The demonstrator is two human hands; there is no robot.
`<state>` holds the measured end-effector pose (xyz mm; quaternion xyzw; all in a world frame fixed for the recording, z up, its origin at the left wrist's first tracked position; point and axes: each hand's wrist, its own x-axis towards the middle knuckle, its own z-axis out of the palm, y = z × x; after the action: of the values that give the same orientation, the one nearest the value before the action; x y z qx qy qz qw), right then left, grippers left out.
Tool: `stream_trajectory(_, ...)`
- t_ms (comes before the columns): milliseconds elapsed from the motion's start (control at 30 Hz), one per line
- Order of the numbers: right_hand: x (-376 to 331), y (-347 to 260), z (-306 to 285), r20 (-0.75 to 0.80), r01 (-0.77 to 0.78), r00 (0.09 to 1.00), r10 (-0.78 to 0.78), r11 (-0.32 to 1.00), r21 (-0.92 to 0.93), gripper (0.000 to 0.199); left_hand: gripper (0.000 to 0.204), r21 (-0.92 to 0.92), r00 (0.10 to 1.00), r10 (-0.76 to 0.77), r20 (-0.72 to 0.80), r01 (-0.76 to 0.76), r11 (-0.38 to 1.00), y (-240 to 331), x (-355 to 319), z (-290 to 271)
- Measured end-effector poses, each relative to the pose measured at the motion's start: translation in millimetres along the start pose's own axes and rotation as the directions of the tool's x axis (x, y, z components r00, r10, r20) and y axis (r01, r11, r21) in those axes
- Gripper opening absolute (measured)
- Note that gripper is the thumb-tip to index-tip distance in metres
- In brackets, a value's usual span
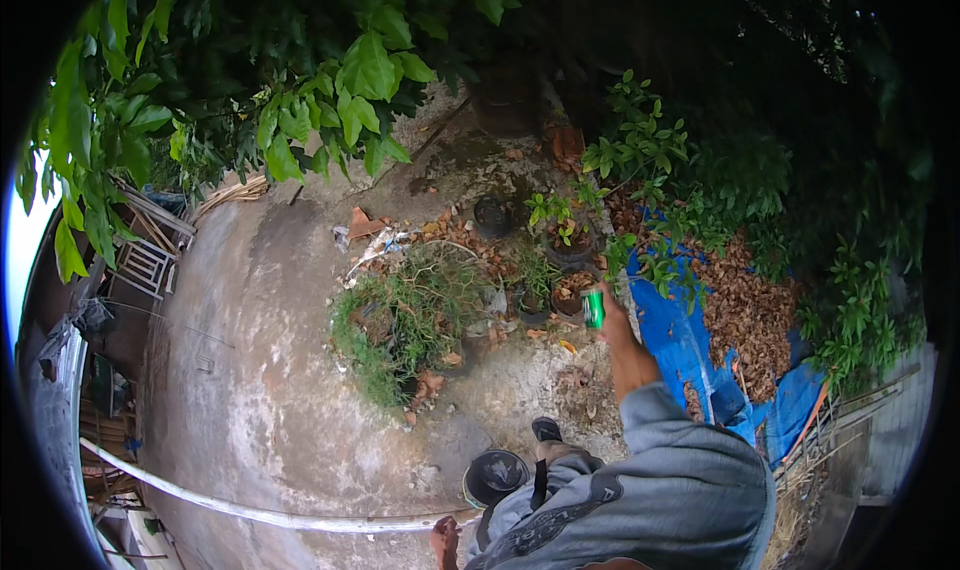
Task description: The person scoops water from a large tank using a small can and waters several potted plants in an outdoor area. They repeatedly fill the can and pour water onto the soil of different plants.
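My right hand point(617, 322) is stretched forward over the potted plants, closed round a small shiny green can point(594, 310). Just past the can stands a pot of dry leaves point(572, 294), and a pot with grassy shoots point(533, 295) is beside it. My left hand point(445, 542) hangs low by my side, next to a long white pole point(290, 520). Its fingers are too small and indistinct to read, and whether it touches the pole I cannot tell. A black bucket point(496, 477) stands on the ground near my foot.
A bushy green plant point(400, 315) spreads over the concrete ground point(250, 370) ahead. To the right lies a blue tarp point(660, 325) with heaped dry leaves point(750, 315). Leafy branches point(370, 75) hang overhead. Wooden slats point(145, 265) lean at the left.
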<state>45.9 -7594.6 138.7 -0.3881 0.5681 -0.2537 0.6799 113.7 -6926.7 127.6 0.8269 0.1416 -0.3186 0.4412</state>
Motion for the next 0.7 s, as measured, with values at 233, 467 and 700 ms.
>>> stream_trajectory(233, 78.3, -266.2, 99.5, -0.53, -0.275, 0.843, 0.098, 0.923, -0.268, 0.102, 0.029, 0.036, 0.993, -0.111, 0.029, 0.11, 0.993, -94.9, -35.0, -9.1)
stream_trajectory(467, 60.6, -79.2, 36.9, -0.423, -0.423, 0.848, 0.319, 0.889, -0.177, 0.096, 0.029, 0.054, 0.972, -0.231, 0.046, 0.228, 0.972, -138.7, -69.9, -9.8)
stream_trajectory(700, -102.3, 186.7, -112.4, -0.128, -0.691, 0.696, 0.706, 0.708, 0.15, 0.048, 0.03, 0.108, 0.994, 0.101, 0.048, -0.106, 0.988, -169.2, -23.1, -38.8)
